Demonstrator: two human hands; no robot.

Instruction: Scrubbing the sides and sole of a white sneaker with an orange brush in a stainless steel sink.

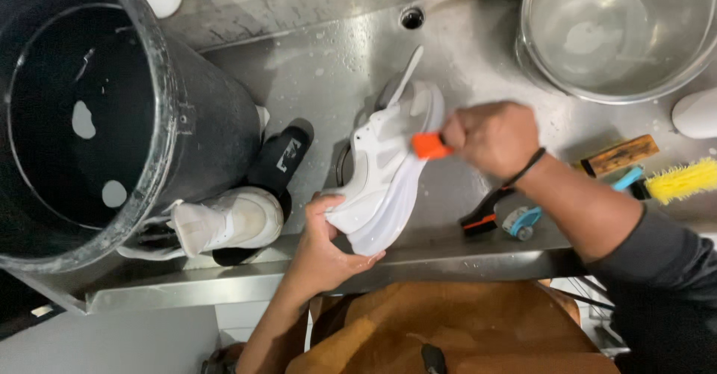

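Over a steel sink, the left hand grips a white sneaker by its near end, tilted on the front rim, while the right hand clasps an orange-handled brush against its side; a black bucket stands left.

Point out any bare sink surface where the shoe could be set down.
Bare steel lies between the black bucket, drain hole and white shoe. The right side is crowded: metal bowl, yellow brush, small brushes.
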